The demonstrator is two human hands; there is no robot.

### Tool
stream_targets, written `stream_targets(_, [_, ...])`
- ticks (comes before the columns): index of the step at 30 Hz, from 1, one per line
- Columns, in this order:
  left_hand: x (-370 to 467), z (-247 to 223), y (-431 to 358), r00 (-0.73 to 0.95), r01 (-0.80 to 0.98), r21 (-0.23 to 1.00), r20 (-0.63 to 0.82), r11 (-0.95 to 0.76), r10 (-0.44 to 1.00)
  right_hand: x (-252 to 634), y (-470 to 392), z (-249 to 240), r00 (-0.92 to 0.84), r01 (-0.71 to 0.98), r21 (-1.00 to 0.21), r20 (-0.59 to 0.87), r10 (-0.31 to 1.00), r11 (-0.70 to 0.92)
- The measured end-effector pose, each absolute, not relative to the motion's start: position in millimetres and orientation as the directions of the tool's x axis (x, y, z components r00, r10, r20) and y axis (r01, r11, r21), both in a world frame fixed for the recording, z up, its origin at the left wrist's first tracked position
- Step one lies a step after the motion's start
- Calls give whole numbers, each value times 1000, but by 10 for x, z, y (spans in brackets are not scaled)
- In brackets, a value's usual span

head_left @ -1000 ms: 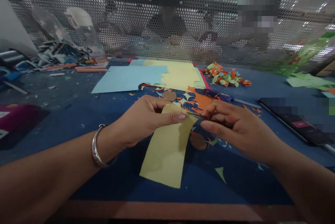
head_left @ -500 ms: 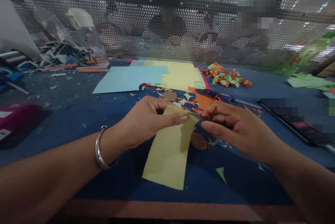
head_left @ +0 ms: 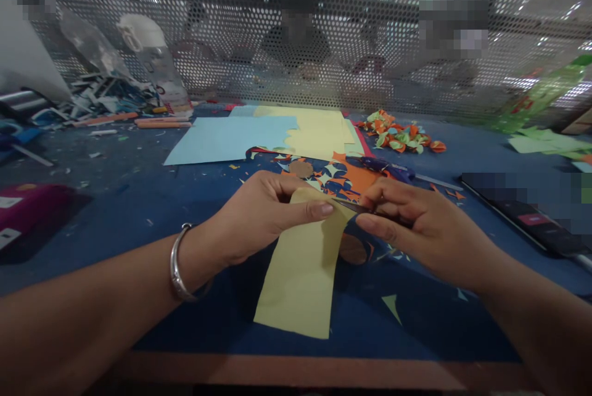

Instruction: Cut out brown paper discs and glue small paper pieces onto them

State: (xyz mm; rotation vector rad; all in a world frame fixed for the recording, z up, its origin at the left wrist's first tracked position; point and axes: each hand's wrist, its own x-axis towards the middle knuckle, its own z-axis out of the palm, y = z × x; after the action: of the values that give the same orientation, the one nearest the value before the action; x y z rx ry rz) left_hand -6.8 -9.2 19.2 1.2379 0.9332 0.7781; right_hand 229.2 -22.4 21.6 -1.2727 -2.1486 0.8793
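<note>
My left hand (head_left: 272, 211) pinches the top of a long yellow paper strip (head_left: 300, 279) between thumb and fingers; the strip's lower end hangs toward me over the blue tabletop. In my right hand (head_left: 411, 217) are small scissors (head_left: 354, 205), their dark blades at the strip's upper right corner, close to my left thumb tip. Most of the handles are hidden by my fingers. A brown disc (head_left: 354, 249) lies just below the blades. Orange and pale green paper offcuts (head_left: 335, 181) are scattered beyond my hands.
Blue paper (head_left: 226, 137) and yellow paper (head_left: 314, 127) lie at the back, beside a pile of orange and green paper pieces (head_left: 398, 134). A glue gun (head_left: 386, 169) is behind my right hand, with a phone (head_left: 518, 214) to its right. A clear bottle (head_left: 161, 69) stands back left.
The strip's lower end has swung slightly right and down. Both hands stay nearly in place, the scissors still at the paper's corner.
</note>
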Motion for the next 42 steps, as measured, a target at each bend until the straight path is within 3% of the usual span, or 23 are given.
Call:
stream_targets(22, [-57, 156, -109, 482, 49, 958, -271, 283, 833, 2291, -243, 208, -462, 572, -731, 87, 883, 372])
stream_targets(42, [-47, 111, -102, 499, 46, 956, -274, 291, 822, 2293, -254, 177, -457, 602, -704, 84, 885, 378])
